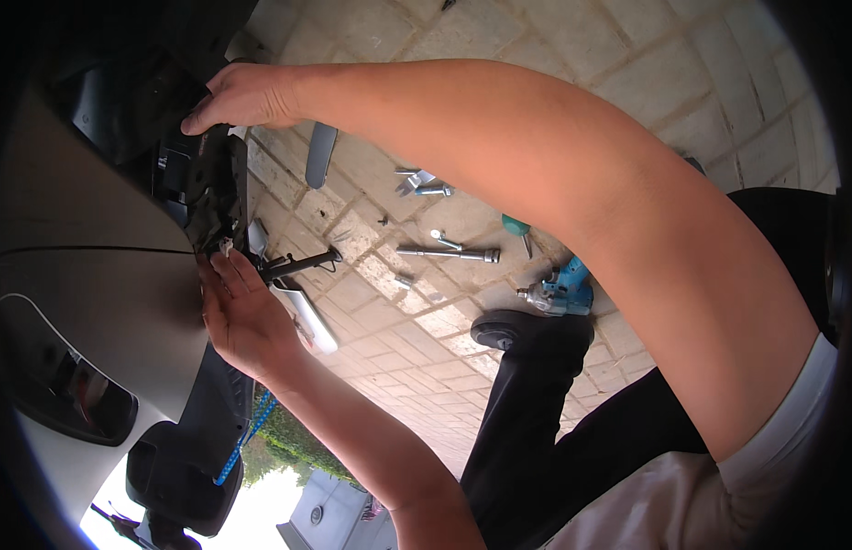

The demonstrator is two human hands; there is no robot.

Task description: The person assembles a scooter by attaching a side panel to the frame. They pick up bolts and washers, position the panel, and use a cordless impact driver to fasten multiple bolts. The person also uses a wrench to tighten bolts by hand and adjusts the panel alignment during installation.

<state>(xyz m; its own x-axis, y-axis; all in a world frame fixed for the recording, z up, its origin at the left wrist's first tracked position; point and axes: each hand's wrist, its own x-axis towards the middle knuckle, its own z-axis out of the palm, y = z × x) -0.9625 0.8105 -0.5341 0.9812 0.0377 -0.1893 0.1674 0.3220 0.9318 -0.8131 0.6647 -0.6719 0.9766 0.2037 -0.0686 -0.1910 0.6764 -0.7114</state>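
Observation:
My right hand (247, 96) reaches across from the right, thumb bent down over a black plastic part (201, 174) of a grey-panelled vehicle that looks like a scooter. Its other fingers curl out of sight behind that part. Lower down, my left hand (252, 321) is turned palm up. Its bent fingertips press together at the lower end of the black part, beside a small silvery piece (227, 247). Whether they pinch that piece is too small to tell. A smooth grey body panel (96, 280) lies just left of my left hand.
On the paving lie a blue power tool (565, 289), a green-handled screwdriver (516, 226), a socket bar (453, 254), bolts (435, 190) and a small socket (403, 282). A black stand (302, 265) juts out near my left hand. My black shoe (494, 330) is beside the power tool.

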